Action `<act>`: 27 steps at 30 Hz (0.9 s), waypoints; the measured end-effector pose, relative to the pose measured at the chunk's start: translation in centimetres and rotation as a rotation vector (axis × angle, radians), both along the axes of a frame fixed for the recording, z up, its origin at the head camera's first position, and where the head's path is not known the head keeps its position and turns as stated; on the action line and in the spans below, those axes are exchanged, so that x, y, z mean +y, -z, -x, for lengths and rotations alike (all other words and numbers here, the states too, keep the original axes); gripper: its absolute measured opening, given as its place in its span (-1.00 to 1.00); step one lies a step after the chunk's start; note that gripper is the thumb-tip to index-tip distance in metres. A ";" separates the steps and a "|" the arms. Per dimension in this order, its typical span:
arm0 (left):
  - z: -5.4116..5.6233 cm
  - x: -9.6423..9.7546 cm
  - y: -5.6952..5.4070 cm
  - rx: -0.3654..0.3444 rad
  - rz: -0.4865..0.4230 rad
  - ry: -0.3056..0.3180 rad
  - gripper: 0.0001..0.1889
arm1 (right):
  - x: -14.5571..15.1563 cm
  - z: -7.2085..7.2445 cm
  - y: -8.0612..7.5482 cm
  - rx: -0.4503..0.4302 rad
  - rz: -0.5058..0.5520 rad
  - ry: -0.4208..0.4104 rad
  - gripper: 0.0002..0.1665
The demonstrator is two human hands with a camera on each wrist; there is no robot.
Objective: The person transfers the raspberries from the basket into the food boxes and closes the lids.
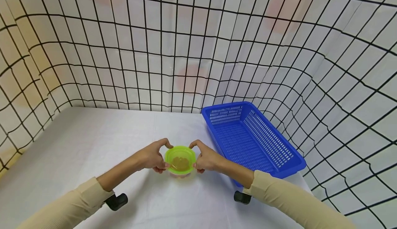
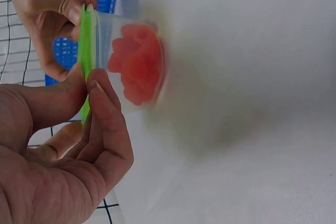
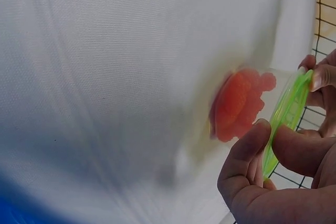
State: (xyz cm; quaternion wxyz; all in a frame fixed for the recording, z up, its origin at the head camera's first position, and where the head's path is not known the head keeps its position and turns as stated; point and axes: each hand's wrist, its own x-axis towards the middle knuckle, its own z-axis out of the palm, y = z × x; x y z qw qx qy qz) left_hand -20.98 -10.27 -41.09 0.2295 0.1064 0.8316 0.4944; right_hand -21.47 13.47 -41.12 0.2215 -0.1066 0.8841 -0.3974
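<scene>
A small clear plastic tub [image 2: 116,27] with a green lid [image 1: 180,152] is between the two hands over the white table. Inside the tub, toward its bottom, sits a lumpy red-orange mass [image 2: 137,64]; what it is made of I cannot tell. My left hand [image 1: 154,155] pinches the lid's left edge, thumb on top and fingers curled under the rim. My right hand [image 1: 207,157] pinches the opposite edge in the same way. In the right wrist view the lid [image 3: 286,119] lies along the tub's rim. Whether it is fully sealed is unclear.
A blue perforated plastic basket [image 1: 248,137] stands on the table to the right, beside my right forearm. White cloth covers the table [image 1: 102,136]. Black grid netting [image 1: 149,46] over white sheeting encloses the back and sides.
</scene>
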 end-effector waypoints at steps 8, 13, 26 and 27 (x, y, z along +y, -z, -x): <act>-0.1 0.3 0.0 0.017 0.039 -0.026 -0.37 | -0.1 0.1 -0.1 -0.006 0.004 -0.005 -0.27; -0.2 0.4 -0.1 0.043 0.055 -0.032 -0.39 | -0.1 0.0 -0.3 -0.007 0.002 -0.003 -0.28; 0.1 -0.2 0.1 0.041 0.027 0.038 -0.40 | 0.1 -0.2 -0.6 -0.001 -0.016 -0.008 -0.28; 0.1 -0.3 0.1 0.043 0.034 0.043 -0.40 | 0.1 -0.1 -0.7 0.001 -0.024 -0.013 -0.27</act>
